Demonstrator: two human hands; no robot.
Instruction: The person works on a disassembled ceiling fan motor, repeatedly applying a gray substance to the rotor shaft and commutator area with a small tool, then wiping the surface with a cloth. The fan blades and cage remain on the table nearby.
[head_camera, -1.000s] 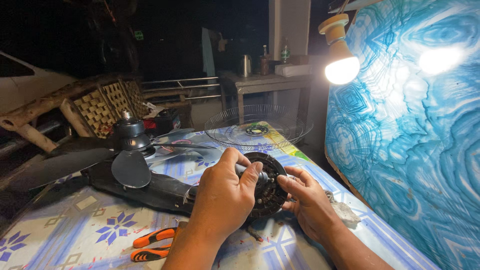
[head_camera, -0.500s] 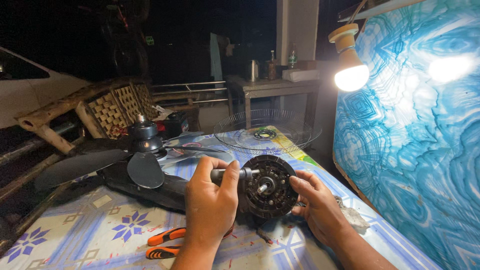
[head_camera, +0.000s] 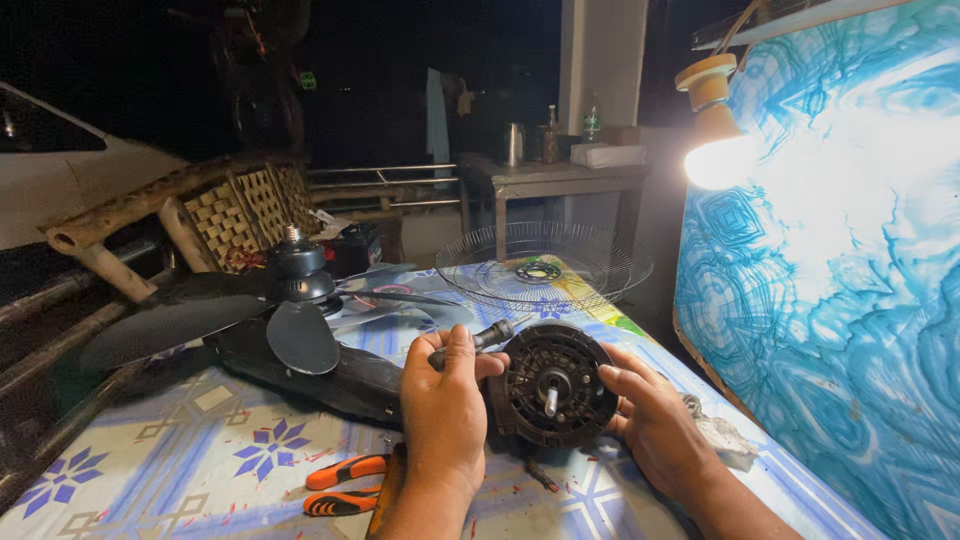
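1. A round black fan motor (head_camera: 552, 385) stands on its edge near the front of the table (head_camera: 150, 470), its ribbed face and short metal shaft turned toward the camera.
2. The left hand (head_camera: 445, 405) comes up from the lower edge, back of the hand upward, its fingers clenched around a dark tool handle (head_camera: 488, 336) just beside the motor's left side.
3. The right hand (head_camera: 655, 425) reaches in from the lower right, its fingers spread and grasping the motor's right rim.
4. Orange-handled pliers (head_camera: 345, 485) lie on the patterned tablecloth, just left of the left forearm.
5. A black fan body with dark blades (head_camera: 290, 335) lies behind the left hand.
6. A clear wire fan guard (head_camera: 545, 265) rests at the far end of the table.
7. A bare lit bulb (head_camera: 715, 160) glows at the upper right, against a blue swirled panel (head_camera: 850, 330).
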